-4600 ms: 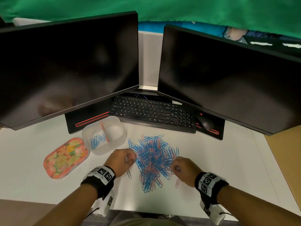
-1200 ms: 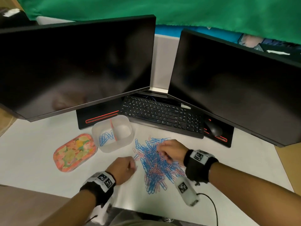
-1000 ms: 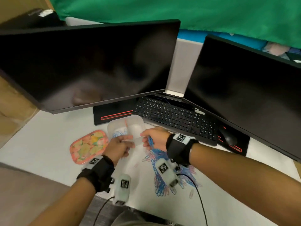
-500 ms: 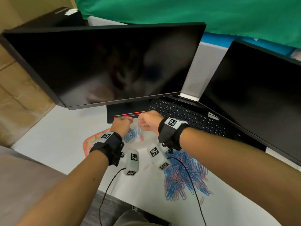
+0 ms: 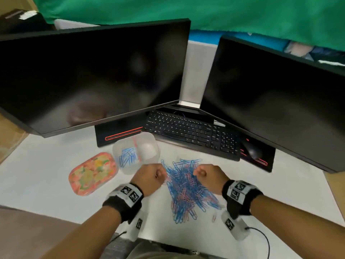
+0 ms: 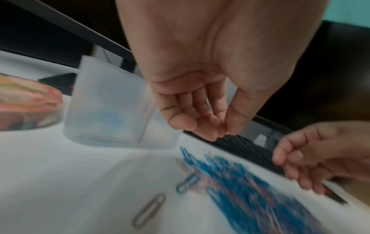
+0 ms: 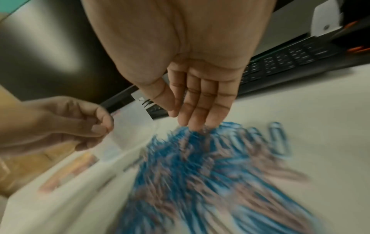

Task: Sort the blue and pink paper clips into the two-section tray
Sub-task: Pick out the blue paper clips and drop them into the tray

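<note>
Two sections in the tray (image 5: 119, 146), standing on the table (image 5: 46, 176) between the floral lid (image 5: 92, 173) and the keyboard (image 5: 186, 129):
- Left section: a small batch of blue clips (image 5: 127, 157), lying loose on the floor of the section
- Right section: looks bare in the head view; no pink clips can be made out there

Pile (image 5: 186, 186), on the table just right of the tray and between the two hands: large, mixed, blue over pink, with a few strays off its near edge, one pink (image 5: 214, 218) near the right wrist, and a grey-looking one (image 6: 149, 210) nearer the left hand.

Progress, judged: early. Only a small share of blue is filed, pink apparently not begun, the bulk of both colours left to sort.

Hands:
- Left hand (image 5: 150, 176): fingers curled, thumb meeting fingertips (image 6: 218, 131) in a pinch; whether anything is between them, cannot tell, the wrist view being blurred
- Right hand (image 5: 209, 176): in the right wrist view the fingers (image 7: 200, 107) run fairly straight, their tips at the top of the pile; holds nothing visible

Changes against half a second ago:
- Both hands then up at the tray; now back beside the pile, left at its left edge, right at its right
- Head view then turned left, the pile low in frame; now both monitors (image 5: 93, 71) and the pile sit central
- Blue batch in the left section appears larger than 4.6 s ago
</note>
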A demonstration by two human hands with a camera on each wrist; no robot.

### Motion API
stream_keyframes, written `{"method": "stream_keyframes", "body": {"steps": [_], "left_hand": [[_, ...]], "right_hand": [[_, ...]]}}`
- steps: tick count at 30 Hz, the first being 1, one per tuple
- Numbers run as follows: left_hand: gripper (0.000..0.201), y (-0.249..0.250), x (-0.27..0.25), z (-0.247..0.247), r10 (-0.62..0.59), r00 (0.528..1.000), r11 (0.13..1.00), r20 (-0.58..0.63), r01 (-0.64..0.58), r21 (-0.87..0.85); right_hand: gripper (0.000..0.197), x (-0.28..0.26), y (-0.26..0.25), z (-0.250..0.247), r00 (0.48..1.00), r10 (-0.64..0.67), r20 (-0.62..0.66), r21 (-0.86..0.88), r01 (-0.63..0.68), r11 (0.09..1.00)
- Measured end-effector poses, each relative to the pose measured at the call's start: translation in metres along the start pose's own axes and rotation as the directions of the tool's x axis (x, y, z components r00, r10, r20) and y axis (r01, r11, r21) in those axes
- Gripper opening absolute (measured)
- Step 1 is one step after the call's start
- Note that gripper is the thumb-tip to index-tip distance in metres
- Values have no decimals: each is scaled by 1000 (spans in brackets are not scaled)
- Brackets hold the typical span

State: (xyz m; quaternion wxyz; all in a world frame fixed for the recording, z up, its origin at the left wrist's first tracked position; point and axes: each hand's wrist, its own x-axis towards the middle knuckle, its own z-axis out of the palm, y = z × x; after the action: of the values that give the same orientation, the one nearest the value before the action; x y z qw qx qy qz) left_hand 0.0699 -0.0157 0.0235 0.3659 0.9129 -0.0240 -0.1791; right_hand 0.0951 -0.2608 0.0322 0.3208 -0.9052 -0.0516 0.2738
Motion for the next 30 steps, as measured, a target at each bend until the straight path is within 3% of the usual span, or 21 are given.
{"method": "stream_keyframes", "body": {"steps": [3, 8, 10, 12, 17, 21, 25, 28, 30], "left_hand": [[17, 8, -3, 28, 148, 986, 978, 81, -158, 134], [63, 21, -6, 63, 344, 898, 800, 276, -434, 415], [70, 17, -5, 70, 298, 883, 728, 364, -456, 511], [71, 9, -6, 70, 261, 868, 693, 423, -473, 544], [63, -8, -6, 56, 147, 844, 690, 516, -461, 558], [55, -16, -3, 50, 99, 841, 718, 532, -431, 546], [56, -16, -5, 44, 110, 857, 737, 503, -410, 538], [49, -17, -5, 44, 227, 906, 775, 358, -391, 497], [37, -13, -1, 45, 296, 923, 803, 247, -380, 459]], "right_hand": [[22, -19, 36, 15, 996, -82, -22, -160, 78, 984], [60, -40, 59, 40, 945, -300, 127, -510, 322, 798], [71, -38, 64, 43, 943, -271, 194, -602, 333, 726], [74, -36, 71, 43, 947, -201, 251, -628, 317, 711], [71, -42, 87, 25, 947, -83, 311, -655, 277, 703], [75, -41, 98, 13, 952, -18, 306, -659, 225, 717], [76, -41, 102, 6, 967, -68, 246, -630, 213, 747], [65, -43, 99, 5, 982, -128, 140, -603, 187, 775], [46, -45, 94, 7, 966, -233, 115, -603, 254, 756]]}}
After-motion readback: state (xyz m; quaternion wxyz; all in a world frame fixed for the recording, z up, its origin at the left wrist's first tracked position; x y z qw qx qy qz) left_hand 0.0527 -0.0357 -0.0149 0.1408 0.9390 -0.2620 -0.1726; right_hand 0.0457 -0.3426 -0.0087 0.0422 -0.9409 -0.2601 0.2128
